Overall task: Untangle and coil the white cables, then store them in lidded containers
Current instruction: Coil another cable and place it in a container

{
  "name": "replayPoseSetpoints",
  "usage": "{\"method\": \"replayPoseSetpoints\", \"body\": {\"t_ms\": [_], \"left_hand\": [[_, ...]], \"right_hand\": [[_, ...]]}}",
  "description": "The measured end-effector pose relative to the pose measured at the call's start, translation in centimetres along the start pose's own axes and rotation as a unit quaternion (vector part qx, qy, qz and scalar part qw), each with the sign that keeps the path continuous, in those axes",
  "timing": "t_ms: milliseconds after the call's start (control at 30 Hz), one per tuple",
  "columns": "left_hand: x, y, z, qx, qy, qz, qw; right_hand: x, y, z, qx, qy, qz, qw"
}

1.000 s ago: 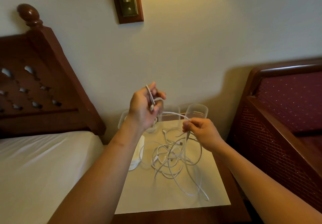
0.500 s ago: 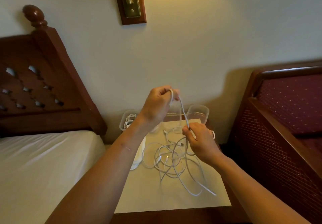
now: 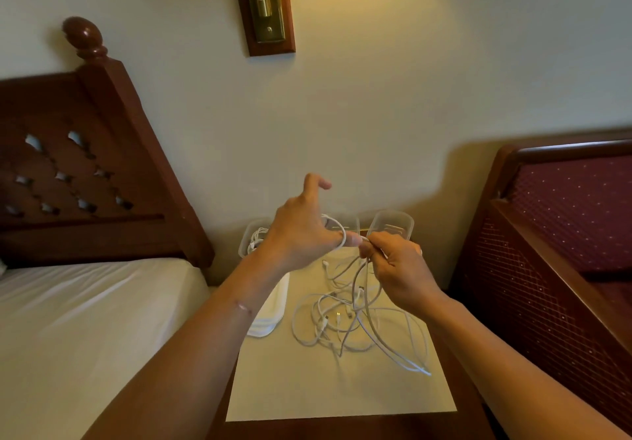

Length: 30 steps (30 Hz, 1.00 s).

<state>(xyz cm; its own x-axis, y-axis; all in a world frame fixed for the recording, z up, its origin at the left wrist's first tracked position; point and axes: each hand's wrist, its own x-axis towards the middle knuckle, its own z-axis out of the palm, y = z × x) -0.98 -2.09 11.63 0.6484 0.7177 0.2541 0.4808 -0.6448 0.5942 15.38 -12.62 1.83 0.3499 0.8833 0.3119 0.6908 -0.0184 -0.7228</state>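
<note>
Head view: the left hand (image 3: 304, 231) has dropped to meet the right hand (image 3: 400, 268). A loop of white cable (image 3: 338, 225) now goes round its fingers, and the right hand pinches the same cable. I think a coil is being wound. The other cables (image 3: 342, 323) lie tangled in the middle of the table (image 3: 342, 398).

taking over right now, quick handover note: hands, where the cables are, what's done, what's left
Left hand: a loop of the white cable runs round its fingers.
Right hand: pinches the same cable beside it.
The tangle lies loose on the table.
Clear containers stand open at the back; the leftmost container holds a coiled cable.
Lids seem stacked left of the tangle.
Done: one cable stored.
Left: finish this coil, free the rest, box, lid.
</note>
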Motion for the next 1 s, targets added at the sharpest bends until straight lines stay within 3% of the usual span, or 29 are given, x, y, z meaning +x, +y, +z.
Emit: {"method": "replayPoseSetpoints", "body": {"t_ms": [67,167,233,467,600,733,867,1000], "left_hand": [[0.1,-0.5,0.5,0.007,-0.057,-0.038,0.998],[0.0,-1.5,1.1,0.051,-0.159,-0.002,0.986],[-0.3,-1.9,1.3,0.0,-0.159,0.015,0.987],[-1.0,0.7,-1.2,-0.296,0.009,0.053,0.954],[-1.1,0.9,-1.5,-0.401,0.113,-0.002,0.909],[-1.3,0.1,-1.1,-0.361,0.168,-0.01,0.917],[-1.4,-1.2,-1.5,-0.328,0.196,-0.026,0.924],[-1.0,-1.3,-1.7,-0.436,0.252,-0.081,0.86]], "right_hand": [[0.0,-0.7,-0.2,-0.007,-0.002,0.0,1.0],[-0.1,-0.9,0.0,-0.001,0.001,-0.006,1.0],[-0.3,-0.8,0.2,-0.002,0.008,-0.014,1.0],[-2.0,-0.6,1.6,-0.036,-0.021,-0.026,0.999],[-2.4,-1.3,1.3,0.043,0.008,-0.035,0.998],[-2.7,-1.9,1.0,0.155,0.052,0.0,0.987],[-3.0,-1.0,0.6,0.12,0.053,0.005,0.991],[-3.7,-1.2,0.5,0.113,-0.012,0.015,0.993]]}}
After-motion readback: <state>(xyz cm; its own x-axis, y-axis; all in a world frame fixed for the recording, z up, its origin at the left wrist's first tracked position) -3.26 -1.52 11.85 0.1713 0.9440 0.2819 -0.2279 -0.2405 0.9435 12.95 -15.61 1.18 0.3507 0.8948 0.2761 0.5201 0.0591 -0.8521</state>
